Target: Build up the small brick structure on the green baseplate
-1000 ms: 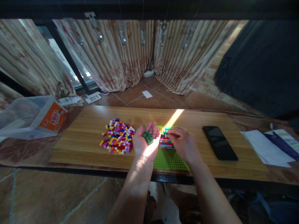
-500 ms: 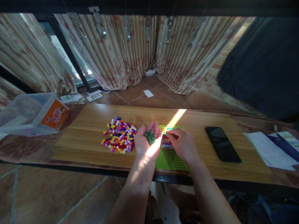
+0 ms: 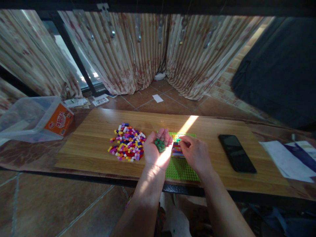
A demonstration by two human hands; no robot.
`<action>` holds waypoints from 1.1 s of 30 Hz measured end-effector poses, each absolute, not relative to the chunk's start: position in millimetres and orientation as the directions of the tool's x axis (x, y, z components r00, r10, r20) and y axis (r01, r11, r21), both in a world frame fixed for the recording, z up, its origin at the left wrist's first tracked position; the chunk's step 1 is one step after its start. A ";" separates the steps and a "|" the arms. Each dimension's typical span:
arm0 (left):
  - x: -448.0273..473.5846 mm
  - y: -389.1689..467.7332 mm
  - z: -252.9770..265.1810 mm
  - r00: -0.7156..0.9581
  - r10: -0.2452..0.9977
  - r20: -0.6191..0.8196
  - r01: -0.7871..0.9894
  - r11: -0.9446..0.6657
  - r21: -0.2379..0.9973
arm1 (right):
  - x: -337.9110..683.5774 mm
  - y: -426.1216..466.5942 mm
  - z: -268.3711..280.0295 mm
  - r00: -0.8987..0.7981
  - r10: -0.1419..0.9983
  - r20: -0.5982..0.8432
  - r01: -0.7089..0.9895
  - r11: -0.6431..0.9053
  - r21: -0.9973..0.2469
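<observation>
My left hand (image 3: 156, 149) is palm up and cupped. A small heap of dark green toy bricks (image 3: 160, 145) lies in its palm. My right hand (image 3: 196, 153) is over a light green baseplate (image 3: 182, 169), with thumb and fingertips pinched together on a small green brick (image 3: 178, 140), partly hidden by the fingers. Rows of coloured bricks (image 3: 177, 151) are fixed on the plate beneath and beside these fingertips. My left hand covers part of the plate's left edge.
Left of my hands, a pile of mixed loose bricks (image 3: 128, 143) lies on the wooden board (image 3: 84, 144). A black phone (image 3: 237, 153) rests at the right, with papers (image 3: 283, 159) beyond it. A clear plastic bin (image 3: 29, 118) stands at the far left.
My right fingertips have shifted slightly to the right along the upper part of the plate. The left hand still cups the green bricks. The whole view has moved a little.
</observation>
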State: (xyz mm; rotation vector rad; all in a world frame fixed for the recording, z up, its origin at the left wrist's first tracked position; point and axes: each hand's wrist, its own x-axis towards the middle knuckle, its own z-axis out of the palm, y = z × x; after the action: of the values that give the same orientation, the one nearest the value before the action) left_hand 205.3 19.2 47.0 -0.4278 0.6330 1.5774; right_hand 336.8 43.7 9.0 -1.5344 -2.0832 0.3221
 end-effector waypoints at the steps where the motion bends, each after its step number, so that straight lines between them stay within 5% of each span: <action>1: 205.3 19.1 47.1 -0.112 0.782 -0.613 -0.989 -0.028 0.145 | 337.0 43.7 9.2 -0.209 0.939 0.272 0.812 0.322 -0.487; 13: 205.7 18.6 45.8 -0.116 0.789 -0.604 -0.987 -0.024 0.159 | 337.0 47.4 7.3 -0.166 0.941 0.295 0.774 0.310 -0.553; 27: 206.3 18.2 47.8 -0.092 0.777 -0.623 -0.990 -0.001 0.144 | 329.0 45.3 6.6 -0.205 0.935 0.290 0.845 0.318 -0.430; 33: 208.5 18.8 47.0 -0.095 0.782 -0.616 -0.985 0.014 0.170 | 330.8 46.3 6.6 -0.206 0.941 0.266 0.823 0.314 -0.472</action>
State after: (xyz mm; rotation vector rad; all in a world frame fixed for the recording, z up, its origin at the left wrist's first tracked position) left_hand 208.5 18.8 47.0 -0.3960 0.6628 1.5455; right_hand 330.8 46.3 6.6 -1.5567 -2.0823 0.3092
